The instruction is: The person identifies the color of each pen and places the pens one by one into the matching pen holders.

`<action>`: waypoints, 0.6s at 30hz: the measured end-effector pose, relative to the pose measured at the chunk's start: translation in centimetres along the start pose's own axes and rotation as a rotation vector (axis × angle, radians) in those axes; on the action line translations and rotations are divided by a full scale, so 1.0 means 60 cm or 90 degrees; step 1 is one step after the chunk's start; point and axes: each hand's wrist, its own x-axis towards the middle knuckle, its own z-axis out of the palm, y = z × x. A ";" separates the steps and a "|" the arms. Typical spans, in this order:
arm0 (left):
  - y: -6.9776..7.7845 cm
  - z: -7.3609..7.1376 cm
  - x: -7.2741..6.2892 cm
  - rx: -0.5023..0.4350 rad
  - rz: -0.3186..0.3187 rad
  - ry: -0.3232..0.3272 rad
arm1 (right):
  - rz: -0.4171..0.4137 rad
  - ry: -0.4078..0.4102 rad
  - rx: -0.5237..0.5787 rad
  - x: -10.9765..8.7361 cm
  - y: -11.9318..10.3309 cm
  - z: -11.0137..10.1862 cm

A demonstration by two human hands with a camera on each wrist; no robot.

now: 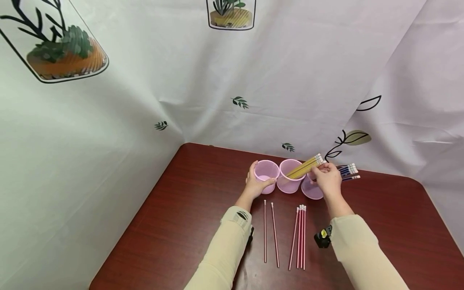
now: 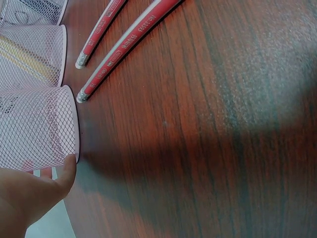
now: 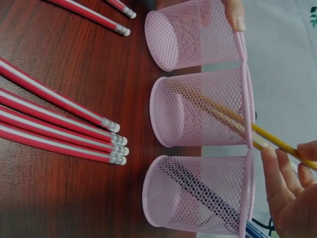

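My left hand (image 1: 255,186) grips the leftmost pink mesh cup (image 1: 266,167), with the thumb at its near side and the fingers around its left side. No pencils show in that cup. The middle mesh cup (image 1: 288,187) holds a slanted bundle of yellow pencils (image 1: 303,168), eraser ends up to the right. At those upper ends my right hand (image 1: 329,182) pinches yellow pencils between thumb and fingers; how many it holds cannot be told. Below that hand stands the right mesh cup (image 1: 311,192), partly hidden, with dark blue pencils (image 1: 346,170) leaning out rightward.
Two red-and-white striped pencils (image 1: 274,233) lie in front of the left cup. Several more striped pencils (image 1: 301,237) lie to their right, erasers toward the cups. A patterned cloth (image 1: 217,121) hangs behind the brown table (image 1: 174,225).
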 end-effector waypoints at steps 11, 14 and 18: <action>0.004 0.003 -0.001 0.000 0.008 0.002 | 0.034 -0.020 -0.013 0.003 0.004 -0.004; 0.003 0.003 0.000 0.001 0.004 0.000 | 0.040 -0.025 -0.031 0.003 0.006 -0.006; 0.002 0.001 0.000 0.001 -0.001 -0.001 | 0.035 -0.019 -0.052 -0.005 0.014 -0.009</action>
